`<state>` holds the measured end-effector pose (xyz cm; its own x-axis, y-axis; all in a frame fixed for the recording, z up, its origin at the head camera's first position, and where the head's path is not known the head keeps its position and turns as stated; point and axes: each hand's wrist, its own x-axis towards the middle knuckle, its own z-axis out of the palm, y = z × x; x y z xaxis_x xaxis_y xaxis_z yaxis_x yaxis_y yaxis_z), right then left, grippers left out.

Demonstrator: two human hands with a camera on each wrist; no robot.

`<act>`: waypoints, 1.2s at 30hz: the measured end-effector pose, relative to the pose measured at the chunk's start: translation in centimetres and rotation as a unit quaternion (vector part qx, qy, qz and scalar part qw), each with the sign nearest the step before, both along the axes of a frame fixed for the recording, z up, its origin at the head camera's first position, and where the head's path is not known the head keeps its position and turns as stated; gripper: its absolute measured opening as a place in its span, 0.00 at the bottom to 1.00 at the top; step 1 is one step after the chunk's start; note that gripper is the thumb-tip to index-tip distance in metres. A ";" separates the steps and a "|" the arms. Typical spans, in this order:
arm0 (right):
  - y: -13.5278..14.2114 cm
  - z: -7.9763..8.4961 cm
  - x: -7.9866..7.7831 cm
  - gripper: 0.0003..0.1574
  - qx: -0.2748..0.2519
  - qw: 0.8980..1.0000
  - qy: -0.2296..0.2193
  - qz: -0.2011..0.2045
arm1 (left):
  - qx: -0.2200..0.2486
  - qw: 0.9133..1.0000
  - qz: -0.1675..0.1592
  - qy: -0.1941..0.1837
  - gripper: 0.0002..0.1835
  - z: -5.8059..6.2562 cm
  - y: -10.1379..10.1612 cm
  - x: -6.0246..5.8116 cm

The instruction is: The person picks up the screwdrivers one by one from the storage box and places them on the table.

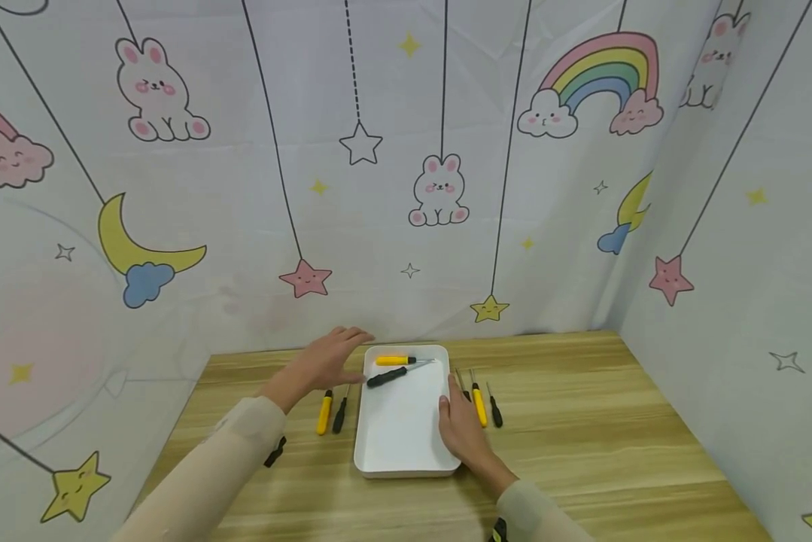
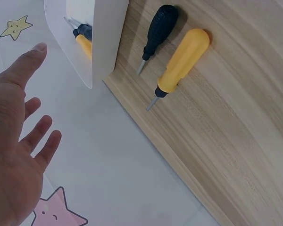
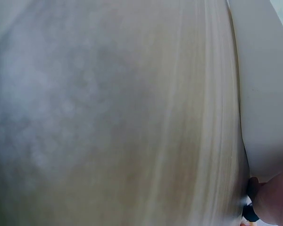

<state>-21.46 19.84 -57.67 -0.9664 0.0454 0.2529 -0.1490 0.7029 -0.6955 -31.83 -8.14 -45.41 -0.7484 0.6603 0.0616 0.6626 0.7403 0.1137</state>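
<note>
A white tray lies on the wooden table, with a yellow-handled screwdriver and a black-handled screwdriver inside its far end. My left hand hovers at the tray's far left corner, holding nothing. In the left wrist view the same hand has its thumb stretched out and its fingers spread loosely. Along the tray's right wall lies my right hand, fingers straight against the outside and thumb at the rim. The right wrist view shows only a bit of this hand beside the tray wall.
Left of the tray lie a yellow screwdriver and a black screwdriver. To its right are another yellow screwdriver, a black one and one partly hidden by my right hand. A patterned curtain hangs behind the table.
</note>
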 end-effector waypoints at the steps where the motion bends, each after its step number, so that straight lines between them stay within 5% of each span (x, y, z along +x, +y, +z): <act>1: 0.0 0.0 0.0 0.35 0.000 1.000 0.000 -0.001 | -0.002 1.000 0.000 -0.001 0.44 0.0 0.2 -0.1; 10: 0.1 -0.5 -0.1 0.35 -0.004 1.000 -0.006 -0.005 | -0.011 1.000 -0.008 -0.020 0.45 -0.3 1.8 -0.3; 27: 0.3 -0.3 0.0 0.34 -0.007 1.000 0.000 0.002 | -0.080 0.994 -0.051 0.051 0.41 -2.4 4.1 0.3; 36: 0.4 -0.3 -0.2 0.33 -0.001 1.000 0.003 0.008 | -0.120 0.991 -0.042 0.041 0.37 -3.9 5.0 0.2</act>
<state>-21.67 20.21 -58.02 -0.9656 0.0302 0.2581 -0.1641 0.6993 -0.6958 -31.67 -3.17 -49.29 -0.6896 0.7227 -0.0467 0.7224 0.6819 -0.1148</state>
